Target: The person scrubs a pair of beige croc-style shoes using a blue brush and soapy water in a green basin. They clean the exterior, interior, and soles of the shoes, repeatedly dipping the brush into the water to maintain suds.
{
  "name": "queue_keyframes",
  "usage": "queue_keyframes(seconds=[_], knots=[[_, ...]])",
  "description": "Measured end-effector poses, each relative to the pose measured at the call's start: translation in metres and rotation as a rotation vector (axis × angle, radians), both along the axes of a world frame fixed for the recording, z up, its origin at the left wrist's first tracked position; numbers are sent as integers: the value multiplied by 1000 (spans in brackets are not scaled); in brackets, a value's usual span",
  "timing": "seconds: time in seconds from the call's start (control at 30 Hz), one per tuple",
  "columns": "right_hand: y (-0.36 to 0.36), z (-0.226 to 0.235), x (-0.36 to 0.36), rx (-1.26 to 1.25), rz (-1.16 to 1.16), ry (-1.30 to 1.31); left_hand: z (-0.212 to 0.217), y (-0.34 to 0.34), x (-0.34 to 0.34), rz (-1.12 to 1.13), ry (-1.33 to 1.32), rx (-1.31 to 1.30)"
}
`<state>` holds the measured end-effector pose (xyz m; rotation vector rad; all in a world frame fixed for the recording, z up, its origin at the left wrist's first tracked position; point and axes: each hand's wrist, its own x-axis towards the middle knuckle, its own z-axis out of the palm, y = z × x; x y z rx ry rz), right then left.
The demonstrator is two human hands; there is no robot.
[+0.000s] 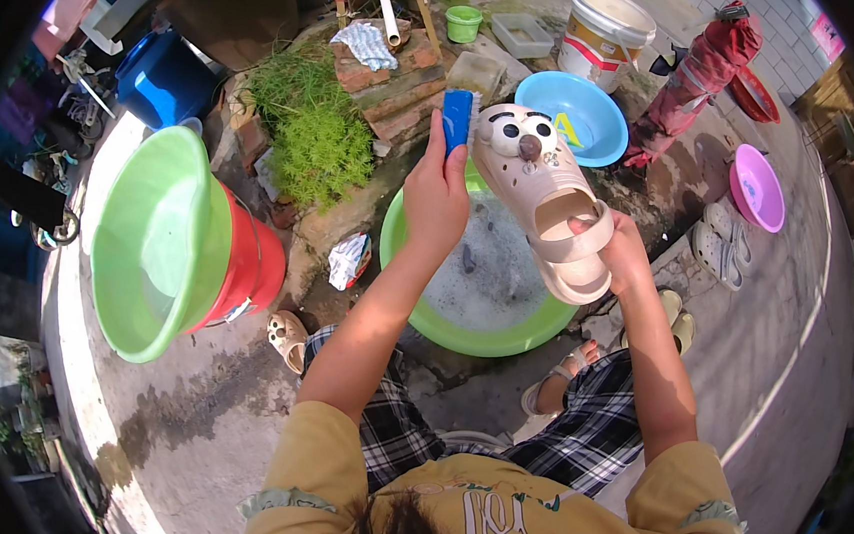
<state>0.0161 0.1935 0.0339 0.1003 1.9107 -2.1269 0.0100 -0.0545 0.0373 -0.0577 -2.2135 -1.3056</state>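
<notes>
My left hand [434, 198] grips a blue scrub brush [457, 119], its bristles pressed against the toe of a beige clog [540, 198] with cartoon eyes and a nose. My right hand [618, 252] holds that clog by its heel end, thumb hooked in the opening, tilting it toe-up over a green basin [493, 334] of soapy water on the concrete ground. Just beyond the clog sits a blue basin [591, 119]. To my left a large green tub [149, 244] rests in a red bucket [251, 261]. A pink basin [758, 187] lies to the right, with a white bucket [607, 32] farther back.
</notes>
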Motion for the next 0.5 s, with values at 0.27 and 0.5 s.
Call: queue_keyframes(seconds=[0.27,0.5], knots=[[-5,0,-1,41,34,58,-2,-1,-5,-41,-21,-121],[-6,-8,-5,35,5,83,0,-4,-16,-24,-145,2]])
